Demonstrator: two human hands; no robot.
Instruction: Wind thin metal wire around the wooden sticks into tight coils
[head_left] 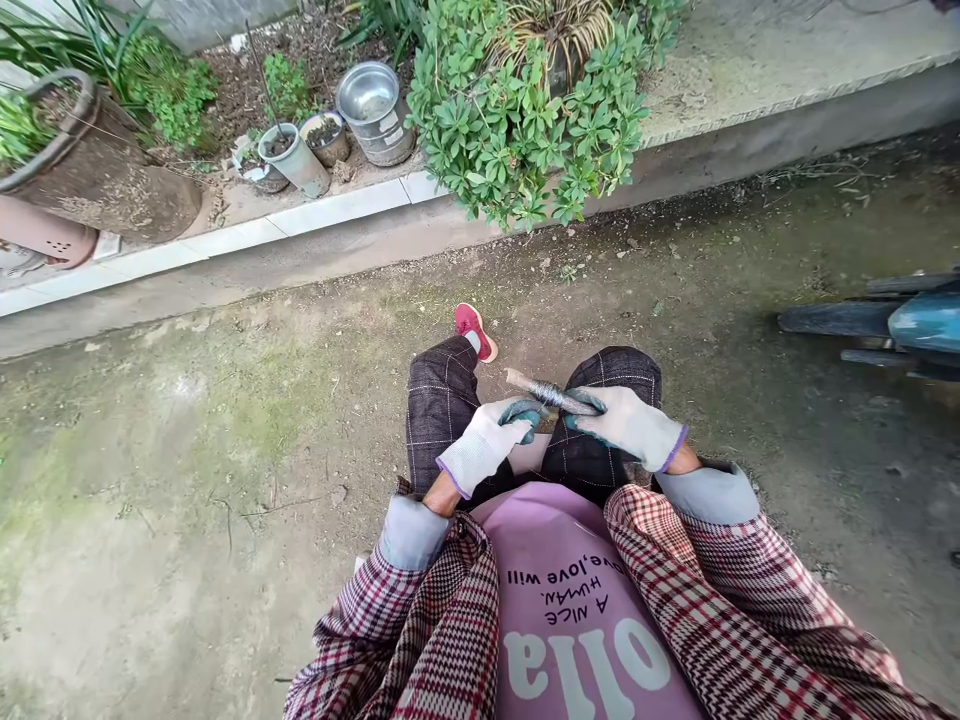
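A short wooden stick (525,379) with thin wire (553,395) wound round its middle lies above my lap, tilted down to the right. Wrapped round its right end is my right hand (630,425), in a white glove with a dark green palm and purple cuff. My left hand (487,440), gloved alike, is just below and left of the winding. Its fingers are curled closed, and what they pinch, perhaps the loose wire, is too small to make out. Both hands are over my dark checked trousers (442,390).
Beyond my red shoe (474,330) runs a tile-edged raised bed (337,210) with a leafy bush (525,130), a metal pot (375,112), a pale plant pot (296,160) and a large planter (112,170). A blue wheeled vehicle's end (892,320) juts in at right.
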